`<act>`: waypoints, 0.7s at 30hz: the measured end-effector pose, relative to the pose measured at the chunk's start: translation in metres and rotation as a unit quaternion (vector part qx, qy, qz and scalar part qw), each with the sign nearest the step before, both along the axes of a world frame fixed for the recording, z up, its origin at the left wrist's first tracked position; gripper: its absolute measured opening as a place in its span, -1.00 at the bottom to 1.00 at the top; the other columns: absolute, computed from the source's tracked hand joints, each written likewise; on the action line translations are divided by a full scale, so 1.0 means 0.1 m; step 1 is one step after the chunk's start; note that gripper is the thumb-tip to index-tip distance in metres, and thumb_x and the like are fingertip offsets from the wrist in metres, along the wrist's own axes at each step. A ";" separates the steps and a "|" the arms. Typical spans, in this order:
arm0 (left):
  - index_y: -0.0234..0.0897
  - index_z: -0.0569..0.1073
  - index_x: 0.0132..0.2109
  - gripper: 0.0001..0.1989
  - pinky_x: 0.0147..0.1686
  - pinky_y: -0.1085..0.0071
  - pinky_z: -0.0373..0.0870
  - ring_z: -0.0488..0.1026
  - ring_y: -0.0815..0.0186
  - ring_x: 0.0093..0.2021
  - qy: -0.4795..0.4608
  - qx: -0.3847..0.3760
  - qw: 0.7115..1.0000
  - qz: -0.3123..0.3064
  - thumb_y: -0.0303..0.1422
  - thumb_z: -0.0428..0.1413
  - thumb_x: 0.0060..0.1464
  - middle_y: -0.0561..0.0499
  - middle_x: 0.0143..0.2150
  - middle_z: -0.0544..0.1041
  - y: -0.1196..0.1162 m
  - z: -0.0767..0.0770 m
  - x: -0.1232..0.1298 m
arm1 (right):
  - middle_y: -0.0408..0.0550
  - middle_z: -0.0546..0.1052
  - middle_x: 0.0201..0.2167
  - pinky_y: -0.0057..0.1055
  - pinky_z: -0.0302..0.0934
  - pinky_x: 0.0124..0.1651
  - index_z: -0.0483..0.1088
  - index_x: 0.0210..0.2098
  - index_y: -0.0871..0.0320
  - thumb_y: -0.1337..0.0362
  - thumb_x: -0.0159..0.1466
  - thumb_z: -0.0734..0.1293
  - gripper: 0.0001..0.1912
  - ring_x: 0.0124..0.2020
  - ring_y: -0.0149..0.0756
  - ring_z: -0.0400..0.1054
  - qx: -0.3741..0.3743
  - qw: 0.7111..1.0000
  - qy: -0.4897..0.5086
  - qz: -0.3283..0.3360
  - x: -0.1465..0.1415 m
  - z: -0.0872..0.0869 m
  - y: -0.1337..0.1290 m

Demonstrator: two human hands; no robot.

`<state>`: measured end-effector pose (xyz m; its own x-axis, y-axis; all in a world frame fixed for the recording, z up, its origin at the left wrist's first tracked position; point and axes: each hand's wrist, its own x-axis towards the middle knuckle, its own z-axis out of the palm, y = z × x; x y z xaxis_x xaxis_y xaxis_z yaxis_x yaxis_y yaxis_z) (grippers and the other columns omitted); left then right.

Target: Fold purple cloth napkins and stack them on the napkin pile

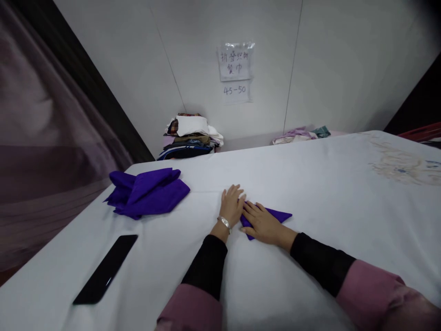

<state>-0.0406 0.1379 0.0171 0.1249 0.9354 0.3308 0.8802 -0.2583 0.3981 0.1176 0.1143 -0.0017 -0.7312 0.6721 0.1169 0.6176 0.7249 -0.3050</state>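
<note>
A purple napkin, folded into a small pointed shape, lies flat on the white-covered table. My right hand rests palm down on top of it, fingers extended and pointing left, and hides much of the cloth. At its left end is my left hand, with a silver bracelet on the wrist. The left fingers are spread and reach forward over the table, the thumb side close to the napkin's edge. Whether the left thumb touches the cloth, I cannot tell.
A crumpled purple cloth lies at the table's left. Nearer me is a black phone-like slab. Stacked folded clothes and a loose fabric pile sit beyond the far edge of the table. Paper signs hang on the wall.
</note>
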 end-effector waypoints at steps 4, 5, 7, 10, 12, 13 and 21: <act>-0.19 0.16 0.21 -0.49 0.25 0.09 -0.23 -0.12 0.20 0.33 0.051 -0.120 0.989 -0.073 -0.11 -0.20 0.19 -0.07 0.32 0.08 -0.09 -0.09 0.11 | 0.12 -0.05 0.31 0.01 -0.30 0.25 -0.05 0.28 0.16 -0.04 0.27 0.13 -0.30 0.31 -0.03 -0.28 -0.009 1.000 0.018 0.011 0.00 0.03 0.00; -0.20 0.12 0.24 -0.46 0.25 0.08 -0.23 -0.14 0.20 0.33 0.055 -0.145 0.986 -0.065 -0.09 -0.22 0.19 -0.08 0.33 0.05 -0.09 -0.12 0.11 | 0.13 -0.06 0.31 0.02 -0.31 0.25 -0.05 0.28 0.17 -0.04 0.26 0.14 -0.29 0.31 -0.03 -0.30 -0.014 1.000 0.019 0.010 0.00 0.03 0.00; -0.20 0.06 0.26 -0.44 0.25 0.08 -0.25 -0.17 0.21 0.34 0.058 -0.169 0.983 -0.050 -0.07 -0.27 0.20 -0.08 0.34 0.01 -0.07 -0.18 0.10 | 0.14 -0.08 0.31 0.01 -0.32 0.25 -0.04 0.28 0.19 -0.04 0.25 0.15 -0.28 0.32 -0.04 -0.31 -0.022 0.999 0.021 0.009 0.00 0.04 0.00; -0.21 0.00 0.29 -0.43 0.25 0.07 -0.27 -0.21 0.21 0.34 0.067 -0.164 0.983 -0.047 -0.08 -0.29 0.20 -0.07 0.35 -0.02 -0.04 -0.22 0.09 | 0.17 -0.08 0.31 -0.02 -0.34 0.26 -0.03 0.28 0.23 -0.03 0.25 0.15 -0.28 0.32 -0.06 -0.30 -0.028 0.999 0.024 0.006 0.00 0.05 0.01; -0.22 -0.05 0.30 -0.41 0.25 0.07 -0.27 -0.21 0.20 0.34 0.069 -0.159 0.984 -0.044 -0.08 -0.28 0.20 -0.08 0.34 -0.02 -0.03 -0.24 0.08 | 0.18 -0.08 0.31 -0.04 -0.35 0.27 -0.05 0.28 0.24 -0.02 0.25 0.16 -0.27 0.32 -0.06 -0.29 -0.029 0.999 0.025 0.006 0.01 0.06 0.01; -0.21 -0.06 0.30 -0.40 0.25 0.07 -0.27 -0.21 0.20 0.34 0.067 -0.156 0.984 -0.042 -0.07 -0.27 0.19 -0.08 0.34 -0.01 -0.03 -0.24 0.08 | 0.17 -0.09 0.31 -0.05 -0.35 0.27 -0.08 0.29 0.23 -0.03 0.25 0.16 -0.25 0.32 -0.06 -0.29 -0.029 0.999 0.027 0.006 0.01 0.07 0.01; -0.22 0.01 0.29 -0.37 0.24 0.02 -0.23 -0.22 0.15 0.34 0.119 -0.150 0.980 -0.049 0.00 -0.28 0.17 -0.10 0.35 -0.06 -0.05 -0.21 0.09 | 0.25 -0.03 0.29 -0.04 -0.37 0.28 -0.16 0.30 0.35 -0.26 0.19 0.03 -0.05 0.32 -0.01 -0.31 -0.016 0.998 0.017 -0.063 0.20 0.00 -0.15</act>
<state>-0.0311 0.1326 -0.0034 0.2590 0.9659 -0.0070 0.9341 -0.2486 0.2562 0.1375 0.0988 -0.0012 -0.6370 0.7619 0.1172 0.6920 0.6322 -0.3485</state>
